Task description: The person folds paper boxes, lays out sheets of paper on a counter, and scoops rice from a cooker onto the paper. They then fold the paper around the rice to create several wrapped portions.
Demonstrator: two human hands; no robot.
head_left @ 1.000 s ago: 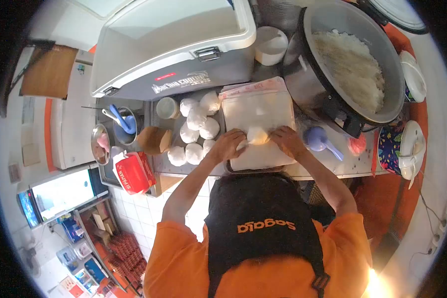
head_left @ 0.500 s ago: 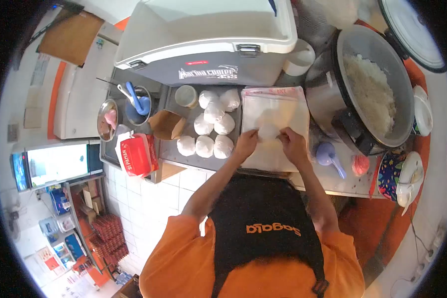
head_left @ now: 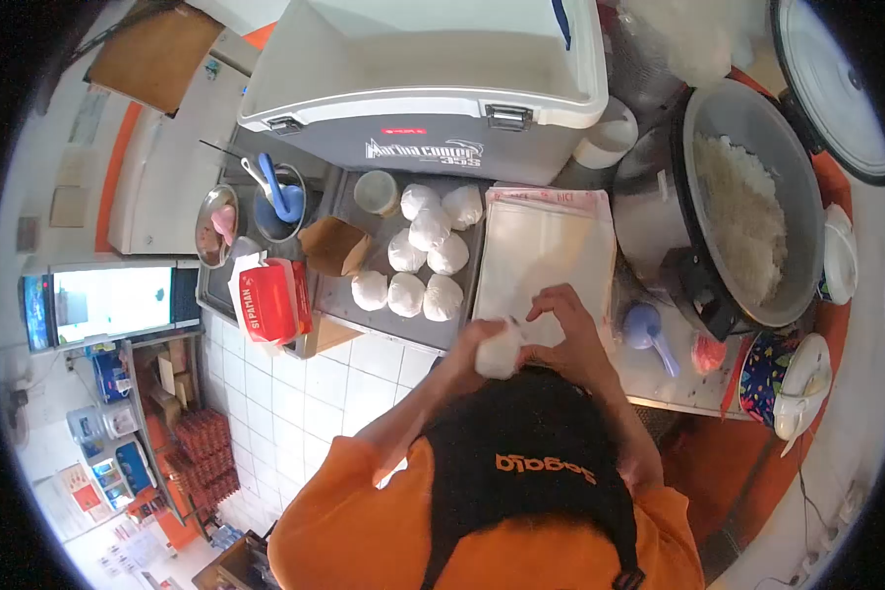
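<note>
My left hand (head_left: 472, 354) is closed around a rice bundle in white wrapping (head_left: 500, 354), held low in front of my apron. Just right of it, my right hand (head_left: 572, 334) has its thumb and fingers curled together in a pinch near the bundle's gathered end; what they grip is too small to make out. Beyond both hands lies a stack of white wrapping sheets (head_left: 541, 251) with red print along the far edge. Several round white bundles (head_left: 428, 228) sit on the grey metal tray (head_left: 388, 320) to the left.
A rice cooker (head_left: 664, 231) with cooked rice (head_left: 742, 221) stands right, a purple scoop (head_left: 644, 324) and red bundle (head_left: 708, 352) before it. An open cooler box (head_left: 423, 138) is at the back. Left are a red-white carton (head_left: 270, 303), brown box (head_left: 334, 246) and metal pot (head_left: 277, 211).
Both hands have come off the sheet stack toward my body. The white mound between them is now a closed bundle in my left hand, and my right hand has curled up beside it.
</note>
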